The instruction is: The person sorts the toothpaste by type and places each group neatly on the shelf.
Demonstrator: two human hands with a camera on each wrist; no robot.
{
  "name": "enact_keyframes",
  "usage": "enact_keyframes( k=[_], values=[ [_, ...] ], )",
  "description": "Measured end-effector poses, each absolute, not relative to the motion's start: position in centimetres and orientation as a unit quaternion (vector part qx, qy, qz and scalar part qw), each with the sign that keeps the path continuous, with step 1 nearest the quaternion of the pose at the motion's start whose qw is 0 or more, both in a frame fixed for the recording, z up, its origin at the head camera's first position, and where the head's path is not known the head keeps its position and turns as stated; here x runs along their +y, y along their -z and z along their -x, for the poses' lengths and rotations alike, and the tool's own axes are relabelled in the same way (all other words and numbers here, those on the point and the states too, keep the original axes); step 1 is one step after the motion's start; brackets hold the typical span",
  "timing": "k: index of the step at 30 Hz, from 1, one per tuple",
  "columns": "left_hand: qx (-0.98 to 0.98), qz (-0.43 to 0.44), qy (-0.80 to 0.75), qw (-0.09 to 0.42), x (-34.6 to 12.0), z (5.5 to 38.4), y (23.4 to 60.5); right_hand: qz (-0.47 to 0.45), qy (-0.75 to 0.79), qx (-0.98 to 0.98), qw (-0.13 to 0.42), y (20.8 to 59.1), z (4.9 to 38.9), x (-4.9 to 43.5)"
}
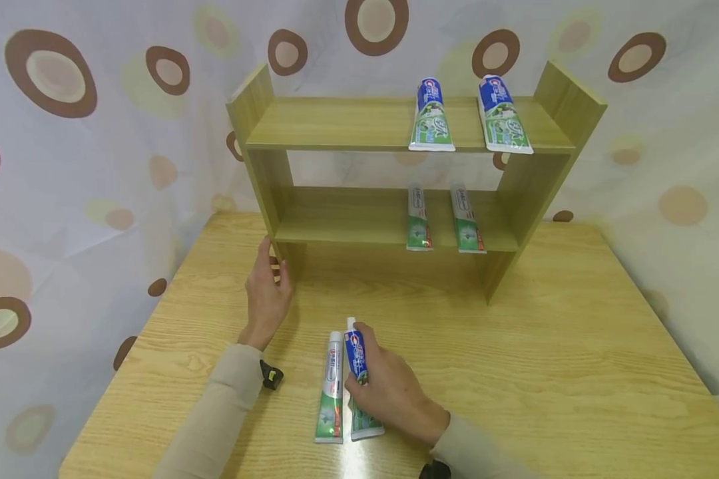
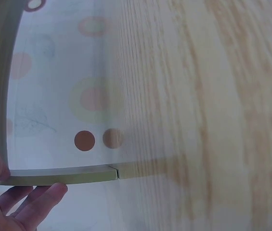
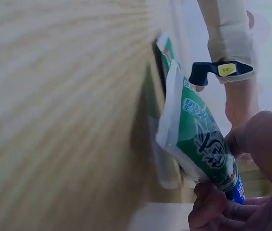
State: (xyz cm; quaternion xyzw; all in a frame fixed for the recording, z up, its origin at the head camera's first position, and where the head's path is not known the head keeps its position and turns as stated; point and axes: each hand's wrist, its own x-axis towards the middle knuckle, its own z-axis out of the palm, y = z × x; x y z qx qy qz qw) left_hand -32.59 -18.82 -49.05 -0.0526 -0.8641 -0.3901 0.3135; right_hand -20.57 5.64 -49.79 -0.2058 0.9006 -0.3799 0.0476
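My right hand [image 1: 392,392] grips a blue and green toothpaste tube [image 1: 356,352] near the front of the table, white cap pointing away. The right wrist view shows the tube's flat crimped end [image 3: 170,108] lifted off the wood, with thumb and fingers on its sides. Just left of it lies a silver and green toothpaste tube [image 1: 331,389]. My left hand [image 1: 266,293] holds the lower left side panel of a two-tier wooden shelf [image 1: 335,216], thumb on one face and fingers on the other [image 2: 42,202].
On the upper tier lie two blue and green tubes [image 1: 431,120] [image 1: 504,118], ends slightly over the front edge. Two silver and green tubes [image 1: 418,219] [image 1: 467,221] rest on the lower tier, right of its middle. A patterned curtain [image 1: 114,166] surrounds the wooden table [image 1: 575,372].
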Motion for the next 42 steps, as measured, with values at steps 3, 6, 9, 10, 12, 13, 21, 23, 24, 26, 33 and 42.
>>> enact_keyframes(
  k=[3, 6, 9, 10, 12, 13, 21, 23, 24, 26, 33, 42],
  values=[
    [-0.863, 0.054, 0.392, 0.315, -18.8, 32.7, 49.0, 0.210, 0.372, 0.904, 0.028, 48.9, 20.9, 5.8],
    [-0.863, 0.056, 0.392, 0.314, -18.8, 32.7, 49.0, 0.210, 0.368, 0.906, 0.013, 47.8, 21.4, 5.9],
    [-0.864, 0.058, 0.391, 0.312, -18.8, 32.7, 49.1, 0.212, 0.366, 0.906, 0.000, 46.4, 21.9, 5.9],
    [-0.864, 0.058, 0.392, 0.310, -18.8, 32.7, 49.1, 0.213, 0.367, 0.906, -0.001, 45.9, 22.1, 5.9],
    [-0.865, 0.056, 0.393, 0.308, -18.8, 32.8, 49.1, 0.215, 0.366, 0.905, -0.004, 44.9, 22.5, 5.8],
    [-0.865, 0.054, 0.393, 0.306, -18.8, 32.7, 49.2, 0.218, 0.365, 0.905, -0.007, 44.3, 22.7, 5.8],
    [-0.866, 0.057, 0.390, 0.308, -18.9, 32.8, 49.4, 0.249, 0.356, 0.899, -0.056, 40.1, 24.6, 5.5],
    [-0.866, 0.057, 0.390, 0.309, -18.8, 32.7, 49.4, 0.257, 0.343, 0.901, -0.074, 39.2, 24.9, 5.4],
    [-0.865, 0.058, 0.389, 0.310, -18.8, 32.7, 49.3, 0.259, 0.336, 0.902, -0.081, 38.8, 25.1, 5.3],
    [-0.865, 0.058, 0.389, 0.310, -18.8, 32.6, 49.3, 0.263, 0.328, 0.903, -0.089, 38.0, 25.4, 5.3],
    [-0.864, 0.053, 0.390, 0.315, -18.9, 32.6, 49.2, 0.281, 0.308, 0.903, -0.109, 35.4, 26.0, 4.8],
    [-0.859, 0.067, 0.381, 0.336, -19.0, 32.7, 49.3, 0.288, 0.290, 0.902, -0.138, 31.0, 26.4, 4.6]
  ],
)
